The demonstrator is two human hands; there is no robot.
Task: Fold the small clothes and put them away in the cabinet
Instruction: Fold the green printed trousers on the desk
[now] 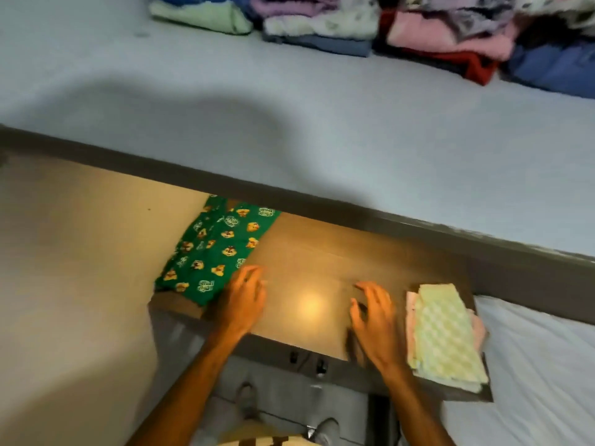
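A folded green cloth with cartoon prints (212,252) lies at the left of a brown wooden shelf (322,268). My left hand (243,300) rests open at the cloth's right edge, fingers spread. At the shelf's right end sits a small folded stack, yellow-green checked on top with pink below (444,333). My right hand (375,323) hovers open just left of that stack, holding nothing. The image is blurred.
Above the shelf runs a grey-blue surface (289,107) with piles of folded clothes (402,27) along its far edge. A white sheet (541,365) lies at the lower right. A plain wall (74,268) stands on the left. My feet (325,429) show below.
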